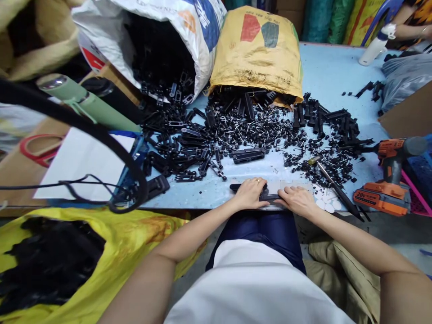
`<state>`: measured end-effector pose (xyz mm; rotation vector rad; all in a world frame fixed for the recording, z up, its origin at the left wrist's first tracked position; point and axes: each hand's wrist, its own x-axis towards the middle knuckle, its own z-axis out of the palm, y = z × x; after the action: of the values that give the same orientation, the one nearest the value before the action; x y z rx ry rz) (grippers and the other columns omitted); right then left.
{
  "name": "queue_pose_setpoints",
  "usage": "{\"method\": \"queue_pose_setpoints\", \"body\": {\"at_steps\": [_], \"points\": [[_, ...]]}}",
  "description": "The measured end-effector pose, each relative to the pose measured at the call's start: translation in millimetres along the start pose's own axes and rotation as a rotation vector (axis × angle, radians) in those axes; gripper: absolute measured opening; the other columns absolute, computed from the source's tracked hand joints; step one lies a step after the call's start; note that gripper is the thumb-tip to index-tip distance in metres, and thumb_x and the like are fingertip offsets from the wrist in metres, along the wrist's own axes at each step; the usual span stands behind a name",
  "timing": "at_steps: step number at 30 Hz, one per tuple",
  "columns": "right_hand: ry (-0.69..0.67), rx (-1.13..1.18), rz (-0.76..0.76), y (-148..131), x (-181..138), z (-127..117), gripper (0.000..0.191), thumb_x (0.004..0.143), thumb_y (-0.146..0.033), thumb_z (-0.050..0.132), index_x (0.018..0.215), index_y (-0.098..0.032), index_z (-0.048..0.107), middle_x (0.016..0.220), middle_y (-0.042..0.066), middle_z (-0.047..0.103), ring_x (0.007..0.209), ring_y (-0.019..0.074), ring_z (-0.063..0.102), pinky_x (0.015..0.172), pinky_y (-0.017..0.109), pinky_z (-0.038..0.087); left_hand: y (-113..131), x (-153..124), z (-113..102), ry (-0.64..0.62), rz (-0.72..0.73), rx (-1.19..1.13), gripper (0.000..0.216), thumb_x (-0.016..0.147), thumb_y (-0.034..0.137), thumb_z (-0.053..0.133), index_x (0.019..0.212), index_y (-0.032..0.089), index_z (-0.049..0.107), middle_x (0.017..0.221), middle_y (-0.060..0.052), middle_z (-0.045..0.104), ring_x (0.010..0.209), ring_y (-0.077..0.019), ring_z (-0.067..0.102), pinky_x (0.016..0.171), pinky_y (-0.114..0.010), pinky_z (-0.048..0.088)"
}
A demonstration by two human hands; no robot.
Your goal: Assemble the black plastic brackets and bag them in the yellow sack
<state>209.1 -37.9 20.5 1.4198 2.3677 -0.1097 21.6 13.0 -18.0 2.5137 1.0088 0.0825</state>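
Observation:
At the table's front edge lies a long black plastic part (pixel 269 196). My left hand (pixel 250 194) is closed over its left portion, fingers bent around it and the thumb along the near side. My right hand (pixel 297 201) pinches the right end with its fingertips. A dark end of the part sticks out left of my left hand; my fingers hide much of the rest. Just beyond my hands rests a small stack of similar black parts (pixel 249 155). To the right of my right hand are white round discs (pixel 326 199) and a hammer (pixel 332 180).
Heaps of black linkage pieces (pixel 189 146) and pins (pixel 251 126) spread before a white sack (pixel 101 33) and a yellow sack (pixel 256 49). An orange cordless drill (pixel 388 180) stands right. At left are a green bottle (pixel 91 105) and red scissors (pixel 38 150). Another person's arm (pixel 407 29) shows top right.

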Motion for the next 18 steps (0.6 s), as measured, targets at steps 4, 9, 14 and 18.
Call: {"method": "queue_pose_setpoints", "body": {"at_steps": [4, 9, 14, 18], "points": [[0.08, -0.019, 0.015, -5, -3, -5, 0.043, 0.094, -0.046, 0.025, 0.1, -0.019, 0.057, 0.083, 0.009, 0.063, 0.077, 0.019, 0.059, 0.061, 0.027, 0.028, -5, -3, 5, 0.103, 0.003, -0.041, 0.056, 0.069, 0.054, 0.061, 0.108, 0.016, 0.046, 0.103, -0.011, 0.058, 0.098, -0.0267, 0.055, 0.081, -0.037, 0.043], [0.146, -0.056, -0.062, 0, 1, -18, 0.034, 0.094, -0.04, 0.031, 0.101, -0.018, 0.056, 0.082, 0.01, 0.062, 0.075, 0.019, 0.057, 0.06, 0.028, 0.026, -11, -6, 11, 0.225, 0.049, -0.067, 0.046, 0.073, 0.049, 0.059, 0.103, 0.017, 0.049, 0.098, -0.01, 0.06, 0.093, -0.0249, 0.058, 0.078, -0.035, 0.046], [0.141, -0.1, -0.102, 1, 5, -27, 0.028, 0.093, -0.036, 0.036, 0.101, -0.017, 0.056, 0.081, 0.009, 0.062, 0.073, 0.0186, 0.056, 0.058, 0.028, 0.024, -14, -8, 17, 0.309, 0.093, -0.09, 0.039, 0.075, 0.045, 0.056, 0.101, 0.016, 0.051, 0.096, -0.01, 0.062, 0.091, -0.0234, 0.06, 0.077, -0.034, 0.047], [0.16, -0.103, -0.045, -5, 7, -35, 0.024, 0.092, -0.032, 0.039, 0.096, -0.018, 0.058, 0.08, 0.01, 0.062, 0.072, 0.0185, 0.055, 0.059, 0.028, 0.024, -14, -8, 20, 0.369, 0.039, -0.096, 0.032, 0.078, 0.038, 0.054, 0.102, 0.016, 0.052, 0.095, -0.009, 0.062, 0.091, -0.0225, 0.06, 0.077, -0.033, 0.047]]}}
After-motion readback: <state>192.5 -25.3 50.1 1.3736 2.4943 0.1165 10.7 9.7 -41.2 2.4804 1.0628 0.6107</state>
